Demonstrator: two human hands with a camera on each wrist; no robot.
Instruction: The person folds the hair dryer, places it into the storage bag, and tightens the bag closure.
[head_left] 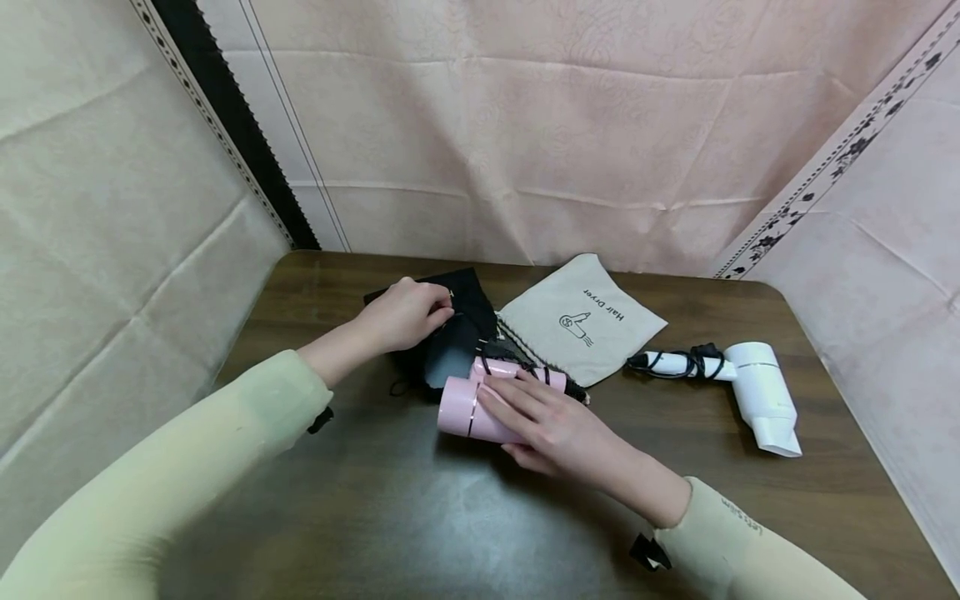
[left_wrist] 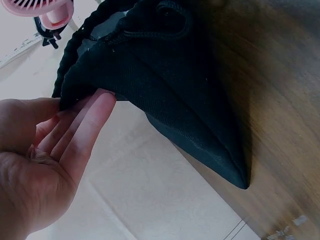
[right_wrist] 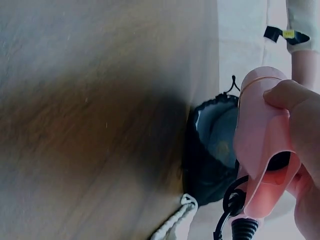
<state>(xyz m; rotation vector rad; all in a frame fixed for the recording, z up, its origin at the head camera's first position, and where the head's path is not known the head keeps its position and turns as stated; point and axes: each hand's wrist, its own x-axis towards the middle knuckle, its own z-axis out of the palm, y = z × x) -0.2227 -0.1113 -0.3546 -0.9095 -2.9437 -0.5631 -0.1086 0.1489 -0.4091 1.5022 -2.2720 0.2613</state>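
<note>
My left hand (head_left: 405, 315) pinches the rim of a black drawstring bag (head_left: 471, 293), thumb on one side and fingers on the other. The bag's mouth gapes and shows a grey lining (right_wrist: 220, 132) in the right wrist view. With my right hand (head_left: 558, 423) I grip a pink hair dryer (head_left: 454, 408) by its barrel, just in front of the bag's mouth. A black cord (right_wrist: 232, 197) is wrapped about its folded handle. The palm is mostly hidden behind the dryer.
A pale cloth pouch (head_left: 592, 317) printed "Hair Dryer" lies flat behind my right hand. To the right, a white hair dryer (head_left: 761, 392) with its black cord wound round the handle rests on the brown wooden table (head_left: 360, 517). Pale cloth (head_left: 585, 125) hangs along the back and sides.
</note>
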